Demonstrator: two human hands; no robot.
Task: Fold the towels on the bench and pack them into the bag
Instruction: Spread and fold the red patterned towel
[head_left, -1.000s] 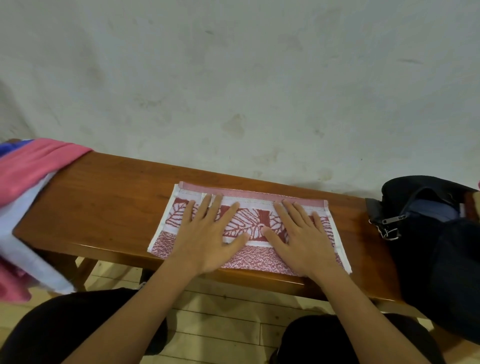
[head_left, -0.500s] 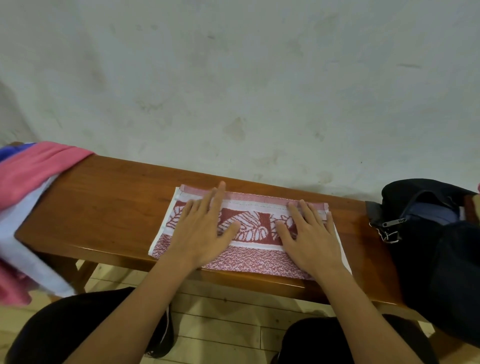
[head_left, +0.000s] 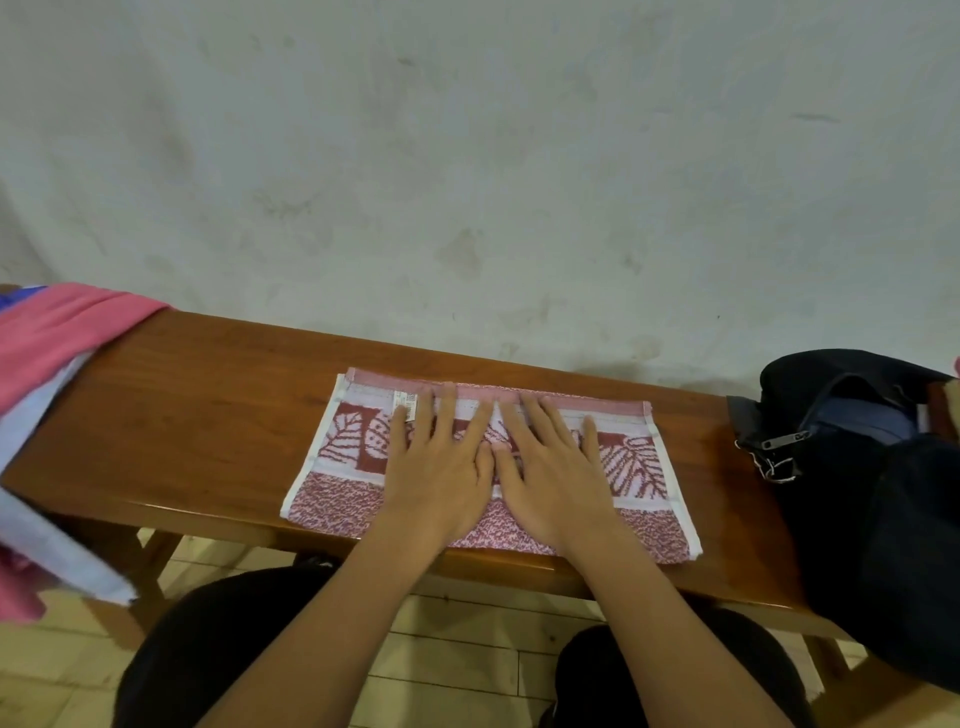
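Red-and-white leaf-patterned towel (head_left: 634, 467) lies folded on the wooden bench (head_left: 208, 415). Both hands have slid together since half a second ago: left hand (head_left: 441, 478) and right hand (head_left: 550, 478) press flat, fingers straight, thumbs touching. Right of the right hand, the dark bag (head_left: 893, 499) gapes open, its contents unclear.

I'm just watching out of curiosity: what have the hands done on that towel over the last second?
Both flat hands slid together: the left hand and right hand now touch at the middle of the red patterned towel. Nothing was gripped or released. Towel, bench and bag stayed put.
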